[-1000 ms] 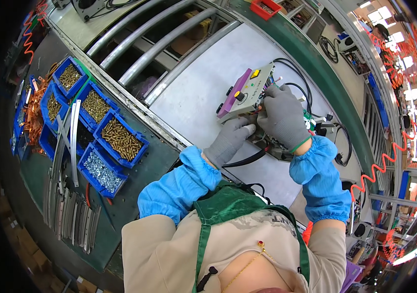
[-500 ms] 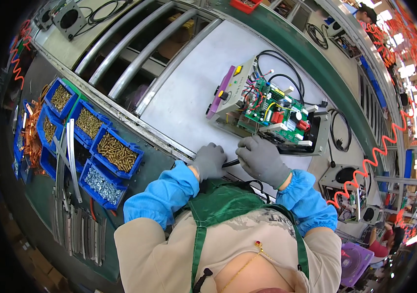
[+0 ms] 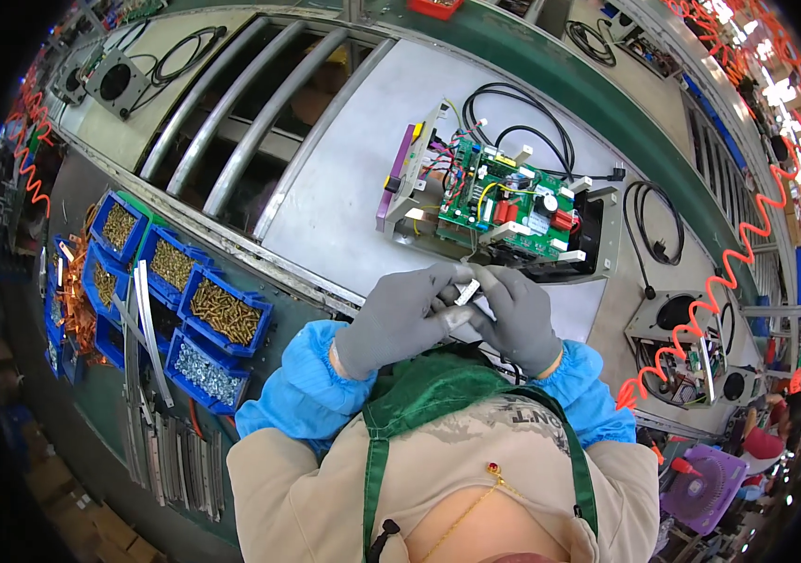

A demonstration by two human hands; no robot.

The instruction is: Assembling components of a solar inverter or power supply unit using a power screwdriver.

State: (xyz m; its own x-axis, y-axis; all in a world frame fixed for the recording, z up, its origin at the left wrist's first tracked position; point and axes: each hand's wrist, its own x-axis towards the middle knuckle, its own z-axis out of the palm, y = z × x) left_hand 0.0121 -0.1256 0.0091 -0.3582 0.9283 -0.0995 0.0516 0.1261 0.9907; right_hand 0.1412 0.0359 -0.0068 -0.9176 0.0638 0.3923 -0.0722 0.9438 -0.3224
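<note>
My grey-gloved left hand [image 3: 399,317] and right hand [image 3: 521,317] meet at the near side of an opened electronic unit. Between their closed fingertips is a small white block [image 3: 466,292] that looks like a connector. A thin lead seems to run from it toward the unit; the fingers partly hide both. The unit carries a green circuit board [image 3: 485,192] with red and white parts and coloured wires. Its purple-edged front panel [image 3: 399,178] faces left, and a black fan [image 3: 590,230] sits at its right end.
A black power cable [image 3: 565,141] coils behind the unit. To the left stand blue bins of brass screws [image 3: 225,311] and silver fasteners [image 3: 204,371], with metal strips [image 3: 171,460] nearby. Rollers [image 3: 269,117] border the white work surface [image 3: 325,220]. An orange coiled hose [image 3: 691,342] hangs at right.
My hands have come together, fingertips meeting around the small white block, which now shows. The left hand has moved right. The view has shifted slightly.
</note>
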